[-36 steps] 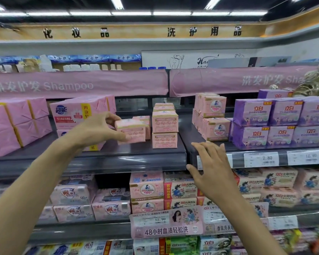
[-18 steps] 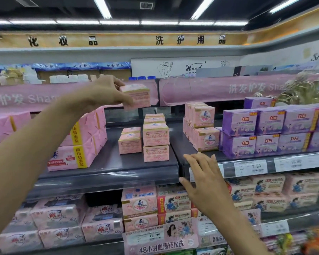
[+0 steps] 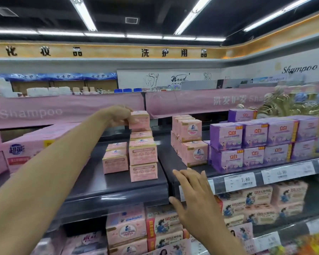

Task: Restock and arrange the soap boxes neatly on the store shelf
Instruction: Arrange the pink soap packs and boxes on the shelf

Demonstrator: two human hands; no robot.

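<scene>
**A:** What is the left hand doing?

**B:** The left hand (image 3: 118,116) reaches deep into the upper shelf (image 3: 118,192). Its fingers (image 3: 129,120) are clamped on the side of a small pink soap box (image 3: 141,118). A second ago that box was low down, just left of the pink piles. Half a second ago it was lifted clear above them. Now it sits directly over the back of the tall stack (image 3: 143,153), touching the top box or just short of it. I cannot tell which.

**A:** And the other hand?

**B:** The right hand (image 3: 193,199) has stayed by the shelf's front edge, near a price label (image 3: 240,181). Its fingers are straight and spread apart, holding nothing.

**A:** What else is nearby?

**B:** A short stack (image 3: 115,159) of matching pink boxes stands just left of the tall one. Purple boxes (image 3: 254,142) sit well off to the right.

**A:** What does the move mean for the restocking?

**B:** As I judge it, the placing step is nearly finished. The box has reached its spot and only needs squaring up and releasing. The tall stack is narrow, so a careless nudge could tip it.
</scene>
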